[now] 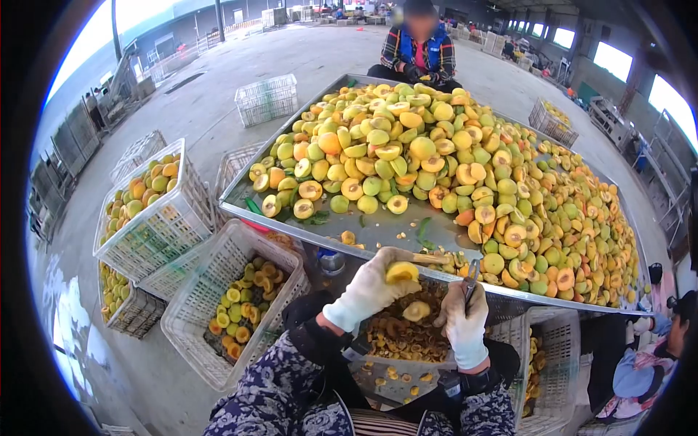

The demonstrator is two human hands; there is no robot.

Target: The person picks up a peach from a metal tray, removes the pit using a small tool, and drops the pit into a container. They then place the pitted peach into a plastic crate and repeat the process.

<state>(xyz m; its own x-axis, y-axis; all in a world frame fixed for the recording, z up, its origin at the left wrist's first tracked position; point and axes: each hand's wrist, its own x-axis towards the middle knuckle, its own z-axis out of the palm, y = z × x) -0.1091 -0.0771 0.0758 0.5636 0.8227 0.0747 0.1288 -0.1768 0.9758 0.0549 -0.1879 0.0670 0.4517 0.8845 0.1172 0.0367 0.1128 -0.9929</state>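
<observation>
My left hand (372,289), in a whitish glove, holds a yellow fruit half (401,272) near the front edge of the metal table (327,238). To its right, my gloved right hand (464,320) is closed round a small metal tool (472,276) whose tip points up. Between and below both hands, a roundish pale piece (416,311) shows over a crate of brown-orange scraps (407,338). A large heap of halved yellow and green fruit (436,152) covers much of the table.
A white crate with fruit halves (243,312) stands at my left, with stacked fruit crates (156,218) beyond. Another crate (556,349) is at my right. One person (420,51) sits across the table; another (647,363) is at the right edge.
</observation>
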